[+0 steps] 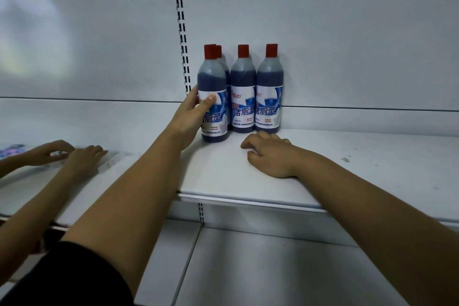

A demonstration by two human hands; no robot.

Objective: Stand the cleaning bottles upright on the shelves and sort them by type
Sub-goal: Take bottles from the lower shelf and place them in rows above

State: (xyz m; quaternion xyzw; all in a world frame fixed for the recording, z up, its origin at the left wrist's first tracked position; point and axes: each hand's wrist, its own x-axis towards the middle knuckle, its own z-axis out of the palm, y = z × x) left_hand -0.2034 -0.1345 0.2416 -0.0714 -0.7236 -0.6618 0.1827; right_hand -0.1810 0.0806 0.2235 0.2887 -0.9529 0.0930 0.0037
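The white shelf [360, 171] runs on bare to the right of the bottles as far as the frame edge. Its front lip [248, 202] lies well forward of them, with open board between. To the left, the slotted upright [182, 32] rises just beside the cluster, where a neighbouring shelf [124, 159] begins.

Four toilet-cleaner bottles [243, 97] stand upright near the back panel [335, 45], each with dark blue liquid, a red cap and a blue-and-white label. Three form a touching row. The fourth bottle [220, 51] is behind the leftmost, and only its cap and shoulder show. The left hand [196, 112] grips the leftmost bottle [212, 77] around the label, thumb across the front and fingers hidden behind. The right hand [270, 156] rests palm down on the shelf just in front of the rightmost bottle [269, 97], fingers loosely curled and holding nothing.

Two other hands [84, 156], another person's, lie blurred on the neighbouring shelf near a colourful packet [11, 150]; what they touch cannot be told.

The shelf is matt white with small dark scuffs [345, 159] towards the right. A lower shelf [273, 268] sits beneath it.
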